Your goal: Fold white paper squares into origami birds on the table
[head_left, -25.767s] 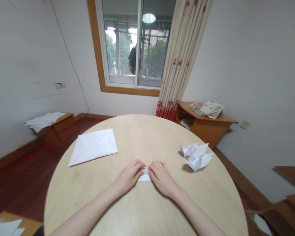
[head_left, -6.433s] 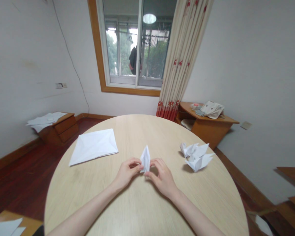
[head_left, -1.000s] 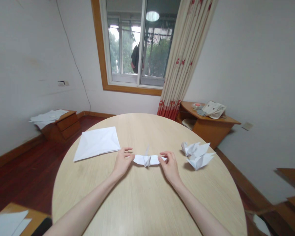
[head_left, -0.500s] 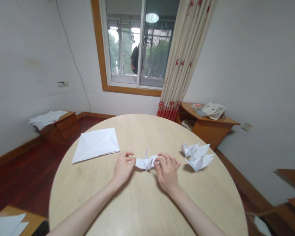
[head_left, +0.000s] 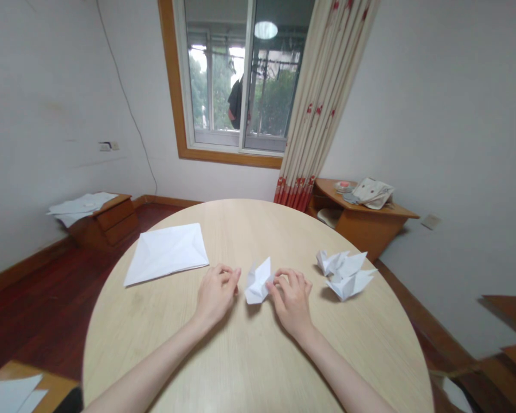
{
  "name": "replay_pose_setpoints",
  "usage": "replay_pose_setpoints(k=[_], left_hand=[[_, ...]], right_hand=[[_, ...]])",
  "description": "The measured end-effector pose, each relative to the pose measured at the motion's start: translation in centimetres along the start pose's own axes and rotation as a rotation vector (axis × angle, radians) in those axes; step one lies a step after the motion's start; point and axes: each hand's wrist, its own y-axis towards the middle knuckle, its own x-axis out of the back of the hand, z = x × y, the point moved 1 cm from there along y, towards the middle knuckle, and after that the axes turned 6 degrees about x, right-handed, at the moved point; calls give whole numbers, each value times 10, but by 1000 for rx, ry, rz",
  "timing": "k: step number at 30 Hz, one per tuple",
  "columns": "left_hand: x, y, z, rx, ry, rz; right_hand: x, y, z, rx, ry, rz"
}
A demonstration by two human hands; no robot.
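Note:
A small white origami crane is held just over the round table, its wings and points sticking up and down. My right hand pinches its right side between thumb and fingers. To its left, my left hand rests near the table with fingers curled and the thumb against the forefinger. A narrow gap separates those fingertips from the crane, and nothing shows in them. Right of my right hand lie several finished folded paper cranes, bunched together.
A stack of white paper sheets lies at the left of the round wooden table. Beyond are a corner desk with a cloth bag, a low drawer cabinet with papers, a curtain and a window.
My left fingers have let go of the crane's left wing. The crane has turned in my right hand, so its wings no longer stretch between both hands.

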Motion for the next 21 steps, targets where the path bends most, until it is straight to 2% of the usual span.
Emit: replay_pose_setpoints(k=[8,13,21], left_hand=[[-2,5,11,-170,-19,-77],[-4,4,15,-283,30,-73],[-4,2,11,-358,35,-30]], right_hand=[[-3,-2,-5,-42,51,42],[-5,-2,-6,-64,87,40],[-5,-2,-7,-49,106,56]])
